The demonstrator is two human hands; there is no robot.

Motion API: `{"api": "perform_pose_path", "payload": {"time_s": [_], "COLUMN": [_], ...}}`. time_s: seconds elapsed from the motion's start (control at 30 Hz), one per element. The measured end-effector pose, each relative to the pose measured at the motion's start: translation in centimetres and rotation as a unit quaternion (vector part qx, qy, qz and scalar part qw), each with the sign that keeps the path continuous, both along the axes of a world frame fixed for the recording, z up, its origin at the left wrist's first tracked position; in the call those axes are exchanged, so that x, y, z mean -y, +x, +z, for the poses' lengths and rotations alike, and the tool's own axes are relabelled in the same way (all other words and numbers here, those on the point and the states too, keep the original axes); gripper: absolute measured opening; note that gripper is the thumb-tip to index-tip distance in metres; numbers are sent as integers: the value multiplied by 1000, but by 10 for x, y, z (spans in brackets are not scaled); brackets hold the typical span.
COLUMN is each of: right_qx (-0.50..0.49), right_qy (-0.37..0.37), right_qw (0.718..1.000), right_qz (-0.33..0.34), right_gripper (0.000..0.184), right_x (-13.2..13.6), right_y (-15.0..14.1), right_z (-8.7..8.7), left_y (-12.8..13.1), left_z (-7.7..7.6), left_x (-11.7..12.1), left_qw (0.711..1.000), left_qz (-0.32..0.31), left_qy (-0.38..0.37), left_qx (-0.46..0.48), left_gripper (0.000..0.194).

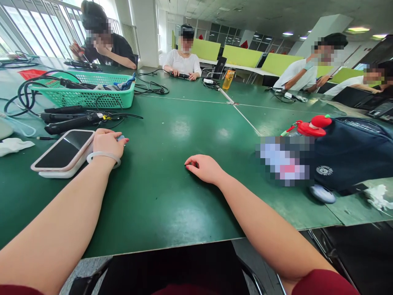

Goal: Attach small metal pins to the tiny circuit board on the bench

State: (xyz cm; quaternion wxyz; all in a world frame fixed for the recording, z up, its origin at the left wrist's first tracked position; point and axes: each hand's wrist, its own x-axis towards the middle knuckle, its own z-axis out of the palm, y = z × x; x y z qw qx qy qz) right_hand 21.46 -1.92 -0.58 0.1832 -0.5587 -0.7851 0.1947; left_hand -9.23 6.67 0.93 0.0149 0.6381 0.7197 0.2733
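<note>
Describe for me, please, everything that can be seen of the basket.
The basket is light green and looks like plastic, wide and shallow, with rows of small holes in its walls. It stands upright on the table, beyond the left hand. Dark items and a blue and grey bundle lie inside. Black cables loop at its left end. No hand touches it.

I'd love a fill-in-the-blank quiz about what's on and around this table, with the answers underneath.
The round white bangle circles the ____ wrist. The right hand rests on a smooth tabletop coloured ____. The black-screened phone has a rim coloured ____. Compared with that phone, the mint-green perforated plastic basket stands ____ from the person.

Missing words: left; green; pink; farther.
</note>
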Motion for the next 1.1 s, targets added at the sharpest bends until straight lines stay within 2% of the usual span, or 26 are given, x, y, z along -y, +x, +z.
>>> {"api": "perform_pose_path", "payload": {"time_s": [0.17,0.37,0.43,0.5,0.6,0.73,0.9,1.1], "right_qx": [0,2,2,2,4,9,6,0], "right_qy": [-5,-3,-3,-6,-8,0,-13,-13], "right_qw": [1000,1000,1000,1000,1000,1000,1000,1000], "right_qz": [-1,-1,-1,-4,-6,-2,-2,-5], "right_gripper": [14,15,15,15,14,13,12,14], "right_x": [0,0,0,-1,-1,-3,-5,-6], "right_y": [1,1,0,0,0,-1,-1,0], "right_z": [0,-1,-1,-1,-1,-1,-4,-7], "left_y": [0,9,20,34,59,80,85,92], "left_z": [-7,-15,-13,-10,-6,-1,3,1], "left_x": [-2,-7,-2,9,30,53,61,68], "left_qw": [999,989,985,976,944,888,850,773], "left_qz": [-16,-28,-58,-128,-275,-404,-443,-500], "left_qy": [-37,-145,-160,-167,-181,-189,-209,-243], "left_qx": [-2,-25,-43,-60,-31,110,196,305], "left_gripper": [29,30,28,27,19,20,23,32]}}
